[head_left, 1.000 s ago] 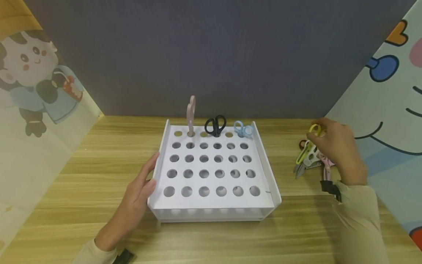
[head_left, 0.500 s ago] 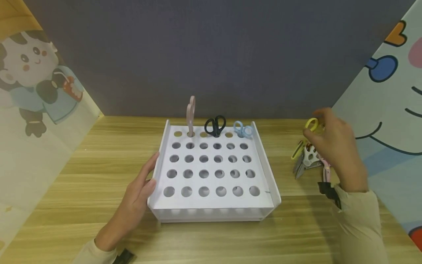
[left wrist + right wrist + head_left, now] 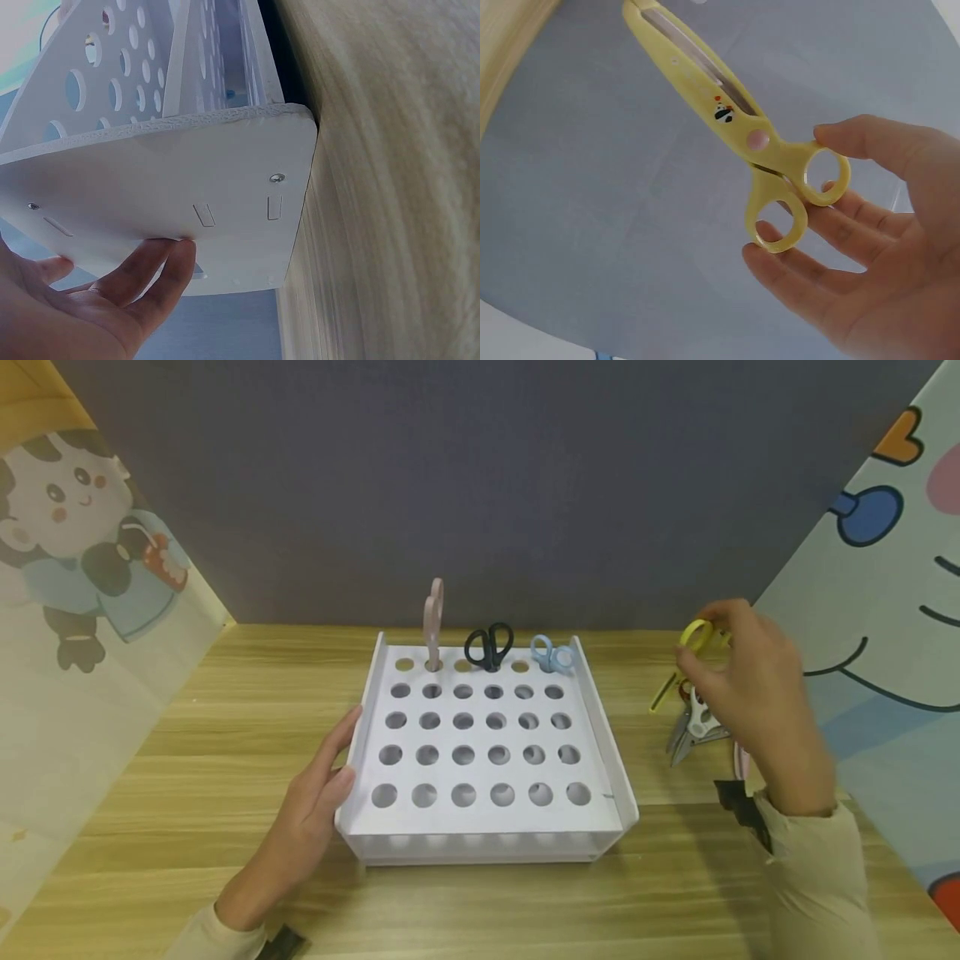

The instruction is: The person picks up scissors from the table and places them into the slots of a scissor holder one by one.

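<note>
Right hand (image 3: 750, 685) pinches the yellow scissors (image 3: 678, 672) by the loops, now lifted higher off the pile (image 3: 697, 727) toward 10 o'clock. Left hand (image 3: 311, 806), fingers spread flat, hasn't budged on the rack (image 3: 600, 727).

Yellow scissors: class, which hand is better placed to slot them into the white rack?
Right. The right hand already holds the yellow scissors; the left hand rests against the white rack.

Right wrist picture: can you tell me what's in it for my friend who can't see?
A right hand holds a pair of yellow scissors by the handle loops, pinched between thumb and fingers, blades closed and pointing up and to the left. A small panda sticker sits near the pink pivot, and a grey wall fills the background.
</note>
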The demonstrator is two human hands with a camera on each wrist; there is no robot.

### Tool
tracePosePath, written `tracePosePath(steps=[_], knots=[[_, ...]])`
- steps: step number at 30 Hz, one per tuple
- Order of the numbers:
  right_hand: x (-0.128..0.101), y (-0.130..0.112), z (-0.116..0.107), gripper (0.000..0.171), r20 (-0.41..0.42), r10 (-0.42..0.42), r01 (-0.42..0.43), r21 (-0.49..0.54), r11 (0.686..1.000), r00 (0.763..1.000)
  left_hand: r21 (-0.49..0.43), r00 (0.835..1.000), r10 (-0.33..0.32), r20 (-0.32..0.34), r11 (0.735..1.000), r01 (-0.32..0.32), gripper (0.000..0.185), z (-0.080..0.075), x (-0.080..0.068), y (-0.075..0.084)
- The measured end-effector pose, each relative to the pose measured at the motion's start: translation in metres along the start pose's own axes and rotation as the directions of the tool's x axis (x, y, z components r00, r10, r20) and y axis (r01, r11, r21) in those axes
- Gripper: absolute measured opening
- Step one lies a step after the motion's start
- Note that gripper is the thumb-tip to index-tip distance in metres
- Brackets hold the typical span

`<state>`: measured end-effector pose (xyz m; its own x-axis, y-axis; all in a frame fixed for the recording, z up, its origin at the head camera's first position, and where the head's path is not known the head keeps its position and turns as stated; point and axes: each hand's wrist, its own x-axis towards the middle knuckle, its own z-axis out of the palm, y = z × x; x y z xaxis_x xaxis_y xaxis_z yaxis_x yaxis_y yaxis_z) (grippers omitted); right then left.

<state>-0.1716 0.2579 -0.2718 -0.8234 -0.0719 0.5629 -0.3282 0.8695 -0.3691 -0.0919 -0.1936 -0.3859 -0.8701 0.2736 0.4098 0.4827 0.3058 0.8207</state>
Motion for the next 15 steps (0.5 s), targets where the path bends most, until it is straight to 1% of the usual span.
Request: tracePosePath(steps=[4, 9, 15], knots=[[-0.002, -0.008, 0.001, 0.041, -0.088, -0.089, 0.09, 0.007, 0.996, 0.992, 0.007, 1.0, -0.004, -0.007, 1.0, 0.004, 0.058, 0.0, 0.0, 0.0], [-0.004, -0.019, 0.002, 0.042, -0.17, -0.183, 0.189, 0.022, 0.982, 0.968, 0.011, 1.0, -0.006, -0.012, 1.0, 0.006, 0.058, 0.0, 0.0, 0.0], [-0.008, -0.034, 0.003, 0.045, -0.243, -0.228, 0.244, 0.035, 0.969, 0.943, 0.005, 1.0, 0.002, -0.009, 1.0, -0.002, 0.058, 0.0, 0.0, 0.0]])
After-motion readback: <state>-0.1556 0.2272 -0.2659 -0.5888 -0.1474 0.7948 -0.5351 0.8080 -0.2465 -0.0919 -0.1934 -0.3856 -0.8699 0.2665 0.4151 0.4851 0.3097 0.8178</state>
